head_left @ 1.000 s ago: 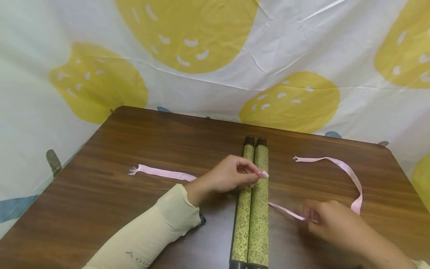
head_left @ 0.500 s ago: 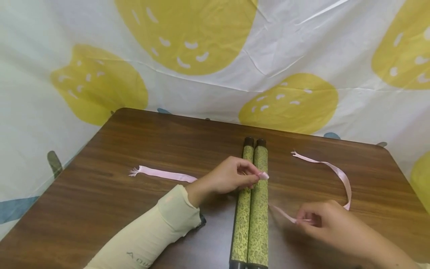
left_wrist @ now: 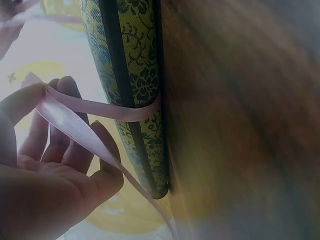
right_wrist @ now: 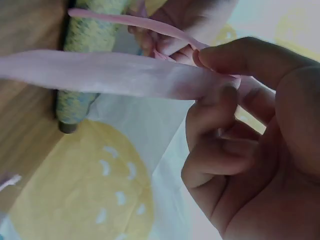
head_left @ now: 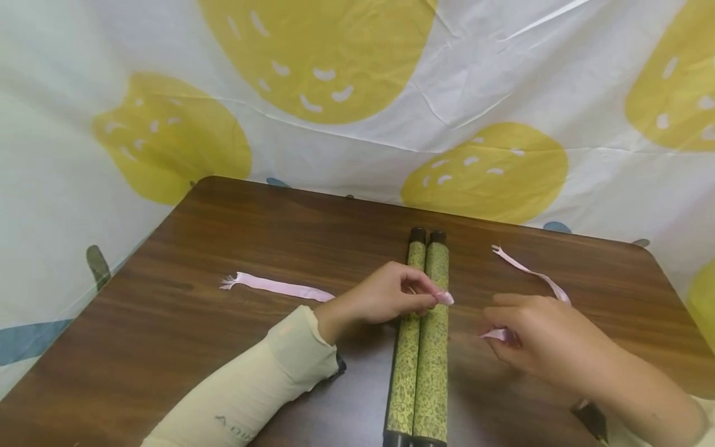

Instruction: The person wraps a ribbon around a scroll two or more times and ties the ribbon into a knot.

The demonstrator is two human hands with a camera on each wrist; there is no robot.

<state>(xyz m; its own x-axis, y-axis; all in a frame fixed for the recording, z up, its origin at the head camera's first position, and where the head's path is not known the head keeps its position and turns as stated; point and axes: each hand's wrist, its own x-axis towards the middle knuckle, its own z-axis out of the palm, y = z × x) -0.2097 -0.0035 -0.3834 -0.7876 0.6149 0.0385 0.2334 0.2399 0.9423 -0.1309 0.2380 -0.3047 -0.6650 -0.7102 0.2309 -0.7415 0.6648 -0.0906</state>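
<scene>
Two rolls of a scroll (head_left: pixel 432 372), covered in green-gold floral brocade with dark end knobs, lie side by side on the table. Above their middle my left hand (head_left: pixel 385 292) pinches a folded loop of pink ribbon (head_left: pixel 444 298) between thumb and forefinger. The left wrist view shows this ribbon (left_wrist: pixel 135 112) passing round the scroll. To the right of the rolls, my right hand (head_left: pixel 536 335) pinches another stretch of the ribbon (right_wrist: pixel 130 75) between thumb and curled forefinger. One frayed tail (head_left: pixel 285 287) lies left of the scroll, and a second tail (head_left: pixel 530 271) trails behind my right hand.
The dark wooden table (head_left: pixel 268 230) carries everything, its far edge meeting a white cloth (head_left: pixel 357 155) printed with big yellow fruit. A dark strap (head_left: pixel 589 419) sits at my right wrist.
My right hand has moved up and slightly left, closer to the scroll, drawing the right ribbon tail in behind it. My left hand keeps its pinch in nearly the same place.
</scene>
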